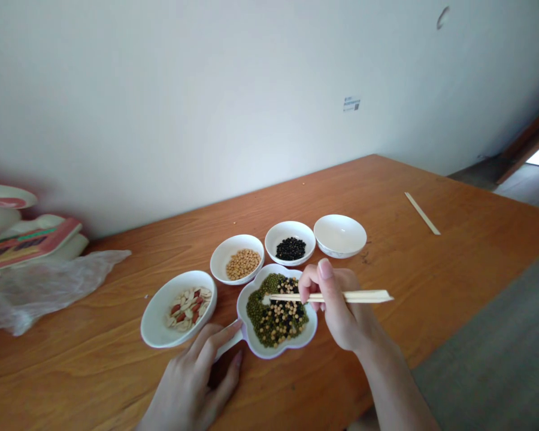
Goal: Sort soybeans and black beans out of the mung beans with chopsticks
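My right hand point(335, 299) grips a pair of wooden chopsticks point(368, 297). Their tips reach into a white flower-shaped dish point(312, 335) with a handle, touching or close to a small pale piece point(266, 299) whose kind I cannot make out. Green beans point(254, 308), black beans and yellowish soybeans lie mixed in this dish. My left hand point(200, 371) rests around the dish's handle point(229, 345), index finger along it and thumb on the near side. Behind the dish stand a bowl point(215, 263) of soybeans and a bowl point(312, 236) of black beans.
At the left is a larger white bowl point(150, 323) of pale seeds and reddish nuts. An empty white bowl point(340, 232) stands at the back right. Another pair of chopsticks point(422, 214) lies farther right. Clear plastic wrap point(72, 284) and a colourful box point(36, 245) sit by the wall.
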Demonstrator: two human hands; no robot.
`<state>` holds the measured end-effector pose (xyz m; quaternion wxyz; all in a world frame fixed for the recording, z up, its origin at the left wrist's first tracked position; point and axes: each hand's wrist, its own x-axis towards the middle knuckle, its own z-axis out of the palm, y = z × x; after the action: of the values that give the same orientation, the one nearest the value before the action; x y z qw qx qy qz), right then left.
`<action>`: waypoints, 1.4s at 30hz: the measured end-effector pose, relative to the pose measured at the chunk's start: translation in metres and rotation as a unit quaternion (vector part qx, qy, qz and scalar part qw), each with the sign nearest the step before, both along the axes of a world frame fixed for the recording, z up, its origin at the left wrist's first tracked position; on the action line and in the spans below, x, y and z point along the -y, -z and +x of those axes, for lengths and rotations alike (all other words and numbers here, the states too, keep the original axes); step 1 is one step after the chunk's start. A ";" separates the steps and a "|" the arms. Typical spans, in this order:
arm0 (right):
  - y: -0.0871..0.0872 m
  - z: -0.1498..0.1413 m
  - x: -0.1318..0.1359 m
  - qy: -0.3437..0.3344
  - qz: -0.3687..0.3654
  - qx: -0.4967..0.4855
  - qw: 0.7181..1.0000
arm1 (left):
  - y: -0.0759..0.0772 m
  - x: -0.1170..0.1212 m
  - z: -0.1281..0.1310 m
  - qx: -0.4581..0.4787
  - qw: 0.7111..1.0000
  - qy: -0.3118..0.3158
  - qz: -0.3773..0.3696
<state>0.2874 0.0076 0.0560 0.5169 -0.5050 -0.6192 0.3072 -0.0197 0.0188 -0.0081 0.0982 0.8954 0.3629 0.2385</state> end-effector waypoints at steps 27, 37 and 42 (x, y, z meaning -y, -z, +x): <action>0.006 -0.016 -0.012 -0.063 -0.004 0.039 0.997 | -0.009 0.003 0.006 0.004 0.999 0.005 -0.044; 0.007 -0.014 -0.011 -0.065 0.004 0.053 0.996 | -0.009 0.003 0.006 0.004 0.999 0.006 -0.043; 0.005 -0.014 -0.012 -0.063 0.011 0.060 0.996 | -0.008 0.003 0.006 0.007 0.999 0.006 -0.047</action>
<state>0.2731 0.0191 0.0506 0.4641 -0.4767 -0.6831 0.3012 -0.0142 0.0154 0.0002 0.1443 0.8901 0.3680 0.2270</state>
